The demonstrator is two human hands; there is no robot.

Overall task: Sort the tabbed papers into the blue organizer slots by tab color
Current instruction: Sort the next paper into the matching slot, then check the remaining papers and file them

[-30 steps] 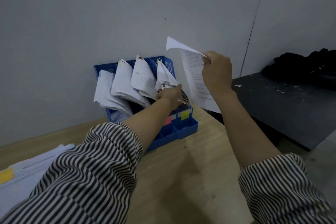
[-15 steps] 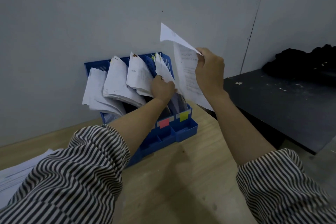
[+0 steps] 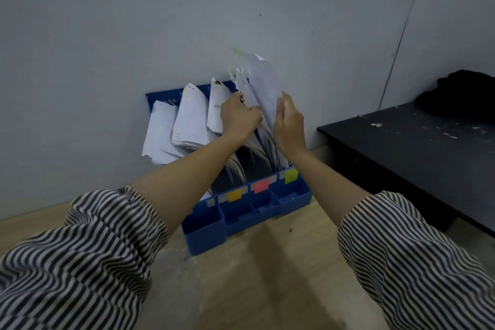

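Nearest, striped sleeves [image 3: 80, 262] over the wooden table [image 3: 267, 289]. Beyond, blue organizer [image 3: 241, 211] against the wall. Right hand [image 3: 289, 126] pinched a sheet [image 3: 263, 83], long axis upright, directly above the rightmost, yellow-tagged slot [image 3: 291, 176]. Left hand [image 3: 239, 116] gripped filed papers [image 3: 192, 118] just leftward, parting them.

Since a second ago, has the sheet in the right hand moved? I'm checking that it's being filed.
Yes. The sheet in the right hand has come down and left, from beside the blue organizer into its rightmost slot above the yellow label.
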